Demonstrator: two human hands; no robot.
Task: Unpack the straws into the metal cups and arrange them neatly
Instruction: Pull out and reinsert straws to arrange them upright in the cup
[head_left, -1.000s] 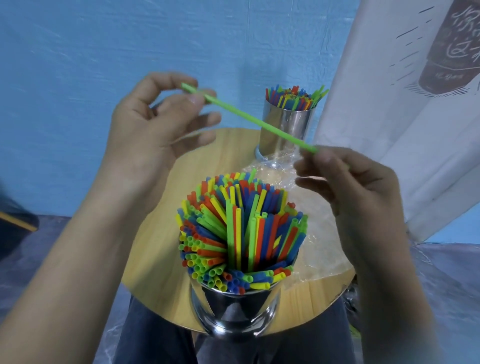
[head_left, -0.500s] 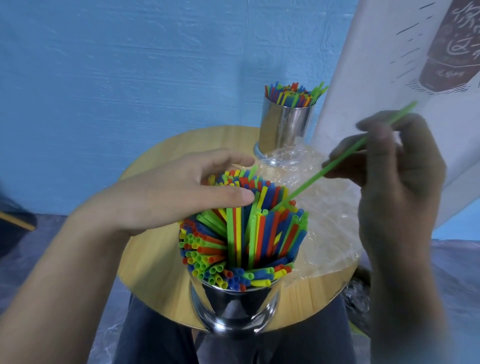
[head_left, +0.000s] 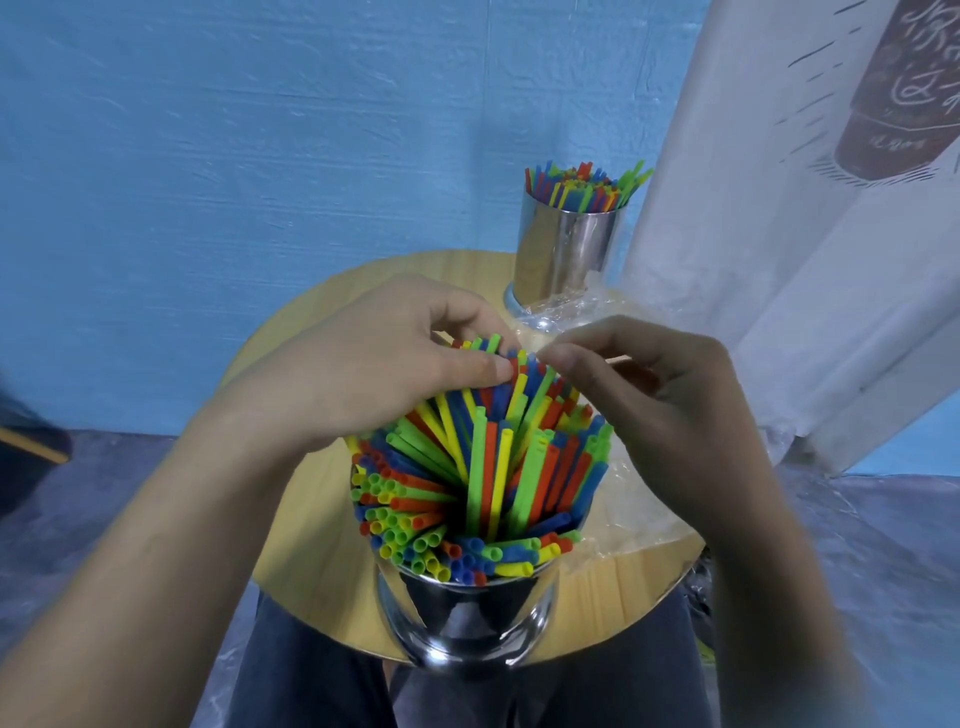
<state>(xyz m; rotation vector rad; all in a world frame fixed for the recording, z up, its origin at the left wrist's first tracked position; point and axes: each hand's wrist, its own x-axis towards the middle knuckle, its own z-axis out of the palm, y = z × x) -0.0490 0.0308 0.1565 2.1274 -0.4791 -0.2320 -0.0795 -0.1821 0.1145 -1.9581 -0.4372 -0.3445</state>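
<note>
A big blue wall (head_left: 260, 182) fills the far side. A white cloth (head_left: 779, 260) with a dark drawing hangs on the right. In the middle is a round wooden surface (head_left: 311, 530). On its right part lies a crinkly clear plastic wrapper (head_left: 623, 519).

A shiny near metal cup (head_left: 467, 618) stands at the near edge of the surface. It is packed full of straws (head_left: 488, 467) - red, blue, green and yellow. Some stand up straight, and many lean over to the left and toward the near side. A far metal cup (head_left: 566, 249) stands at the far edge, just beside the white cloth and touching the wrapper. It holds its own bunch of far straws (head_left: 582, 182), which stand up quite straight.

Both hands are close together over the near cup. The left hand (head_left: 374, 364) lies on the leaning straws, and its thumb and bent fingers hold the tops of a few at the far side. The right hand (head_left: 670, 405) has bent fingers too - its fingertips meet the straw tops right next to the left thumb. It is not clear whether this hand is pinching a straw or only touching.
</note>
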